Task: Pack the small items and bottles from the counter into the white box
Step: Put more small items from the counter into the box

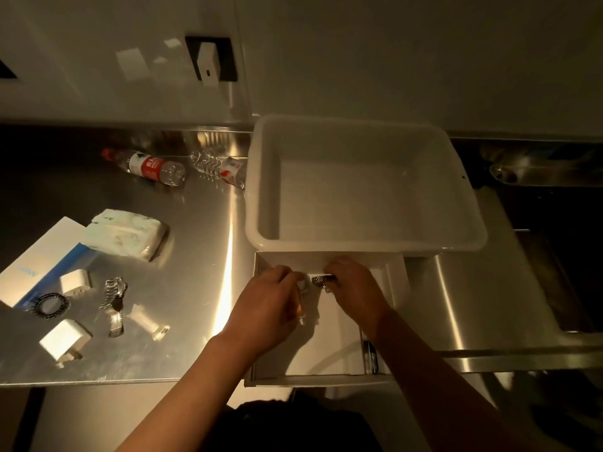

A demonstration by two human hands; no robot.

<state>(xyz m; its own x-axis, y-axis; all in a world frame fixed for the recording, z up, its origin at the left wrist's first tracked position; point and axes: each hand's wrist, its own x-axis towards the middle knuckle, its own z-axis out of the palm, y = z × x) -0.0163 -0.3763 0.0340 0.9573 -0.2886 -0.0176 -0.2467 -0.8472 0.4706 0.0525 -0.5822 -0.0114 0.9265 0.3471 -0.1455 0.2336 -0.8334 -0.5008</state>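
**Hands placing small items in the white box**

The left hand (pixel 270 296) pinches a small clear vial (pixel 301 309); the right hand (pixel 354 285) grips a metal watch (pixel 321 280). Both hover inside the white box (pixel 329 357), just before the tub (pixel 365 190). Items should be lowered flat into corners, leaving room for the bottles (pixel 151 167) still on the counter (pixel 195 256).

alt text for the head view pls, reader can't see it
Both hands, left hand and right hand, grip small items over a shallow white cardboard box on a steel counter, just before an empty white plastic tub. Left of them lie two clear water bottles, a silver metal wristwatch and white plug chargers.
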